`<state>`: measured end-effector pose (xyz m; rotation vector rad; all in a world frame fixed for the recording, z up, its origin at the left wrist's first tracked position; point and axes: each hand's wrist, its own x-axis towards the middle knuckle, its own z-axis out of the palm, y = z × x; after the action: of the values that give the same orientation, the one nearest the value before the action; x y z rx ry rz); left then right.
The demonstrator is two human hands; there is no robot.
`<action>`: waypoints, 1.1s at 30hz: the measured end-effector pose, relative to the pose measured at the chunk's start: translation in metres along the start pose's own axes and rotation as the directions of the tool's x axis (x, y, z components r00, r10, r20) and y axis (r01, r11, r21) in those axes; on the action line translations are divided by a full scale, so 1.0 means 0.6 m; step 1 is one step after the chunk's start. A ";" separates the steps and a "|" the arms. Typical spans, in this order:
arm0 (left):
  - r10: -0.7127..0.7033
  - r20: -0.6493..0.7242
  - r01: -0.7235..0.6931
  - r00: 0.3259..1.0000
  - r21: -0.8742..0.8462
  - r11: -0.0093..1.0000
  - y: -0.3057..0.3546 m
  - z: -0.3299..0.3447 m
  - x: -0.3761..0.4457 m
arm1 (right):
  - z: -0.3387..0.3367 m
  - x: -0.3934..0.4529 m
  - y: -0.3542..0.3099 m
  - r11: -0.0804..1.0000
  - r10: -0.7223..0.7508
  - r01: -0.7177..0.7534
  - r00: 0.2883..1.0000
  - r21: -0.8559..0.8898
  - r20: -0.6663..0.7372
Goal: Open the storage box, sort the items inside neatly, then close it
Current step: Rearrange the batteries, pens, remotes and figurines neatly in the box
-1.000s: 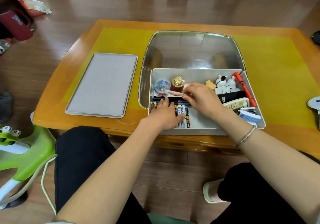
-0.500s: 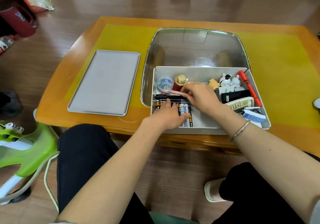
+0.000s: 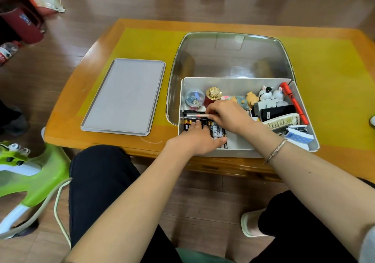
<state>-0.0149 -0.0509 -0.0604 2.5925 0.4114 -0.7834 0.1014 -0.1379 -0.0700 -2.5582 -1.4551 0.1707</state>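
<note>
1. The storage box (image 3: 239,84) stands open at centre right of the frame; its clear lid (image 3: 229,57) rises behind, blocking approach from the top.
2. Both hands crowd its left half: left hand (image 3: 199,138) over the batteries (image 3: 218,131), right hand (image 3: 229,114) above.
3. Remotes (image 3: 282,120) and figurines (image 3: 267,94) fill its right half.
4. The grey tray (image 3: 123,96), left of centre, lies bare.

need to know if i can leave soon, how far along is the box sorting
Done: the box is open, its lid lying flat on the table to its left. In hand: the right hand lays a pen above the row of batteries, which the left hand rests on. Left: the remotes and toys on the right look jumbled, and the lid must go back on.
</note>
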 end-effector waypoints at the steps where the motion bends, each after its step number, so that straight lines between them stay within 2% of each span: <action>1: -0.002 -0.013 0.002 1.000 -0.002 1.000 0.000 0.000 -0.001 | 0.002 0.003 -0.002 1.000 0.001 -0.001 1.000 0.006 0.000; 13: -0.019 -0.090 0.015 0.996 -0.042 0.999 0.000 0.003 0.006 | 0.018 0.011 -0.001 0.995 0.097 -0.096 0.993 0.016 -0.070; 17: -0.027 -0.092 0.024 0.995 -0.031 0.999 0.000 0.003 0.009 | 0.010 -0.001 0.005 0.992 0.106 -0.099 0.991 0.077 -0.085; 23: -0.050 -0.074 0.047 0.996 -0.046 0.998 0.000 0.005 0.006 | -0.023 -0.034 0.031 0.977 0.189 -0.165 0.964 0.137 -0.185; 26: -0.047 -0.082 0.044 0.995 -0.047 0.998 0.000 0.006 0.005 | -0.047 -0.060 0.048 0.957 0.278 -0.244 0.926 0.156 -0.254; 30: 0.001 -0.091 -0.001 0.996 -0.005 1.000 -0.002 0.008 0.007 | -0.081 -0.100 0.082 0.908 0.415 -0.400 0.825 0.123 -0.384; 33: 0.047 -0.083 -0.046 0.995 0.022 0.999 -0.006 0.004 0.012 | -0.096 -0.124 0.116 0.837 0.534 -0.537 0.755 0.108 -0.381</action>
<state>-0.0115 -0.0477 -0.0675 2.6507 0.3678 -0.6687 0.1328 -0.2427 -0.0290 -2.7325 -0.5514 -0.2695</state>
